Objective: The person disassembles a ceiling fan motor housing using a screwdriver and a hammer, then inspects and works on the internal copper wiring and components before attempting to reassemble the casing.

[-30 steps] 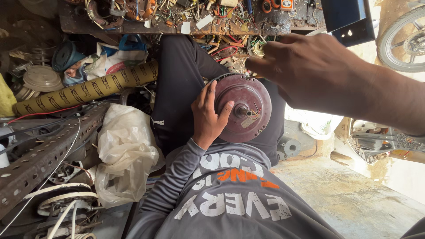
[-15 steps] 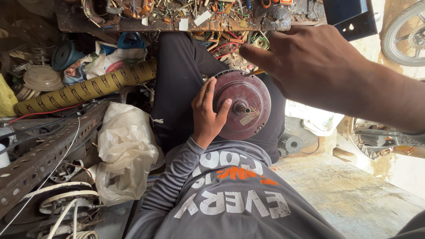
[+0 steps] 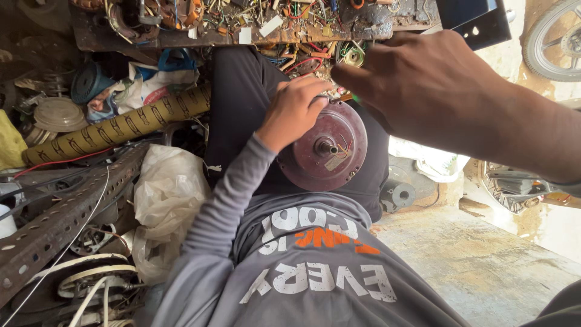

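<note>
A round, rusty-brown motor (image 3: 327, 151) with a short shaft and thin wires at its centre lies on my lap, against my black trousers. My left hand (image 3: 293, 112), in a grey sleeve, grips the motor's far rim with its fingers curled over the edge. My right hand (image 3: 423, 85) is raised close to the camera and reaches over the motor toward the edge of a cluttered workbench (image 3: 363, 24). Its fingers are curled near a small green part, and I cannot see whether they hold anything.
The bench is strewn with wires and small parts. On the left lie a yellow patterned tube (image 3: 121, 127), a crumpled plastic bag (image 3: 169, 194) and a perforated metal angle (image 3: 54, 224). A small grey cylinder (image 3: 396, 194) and a concrete slab (image 3: 472, 260) are on the right, a wheel (image 3: 557, 36) at top right.
My left hand has slid from the motor's face up to its far rim. My right hand has come lower and further left, toward the bench edge.
</note>
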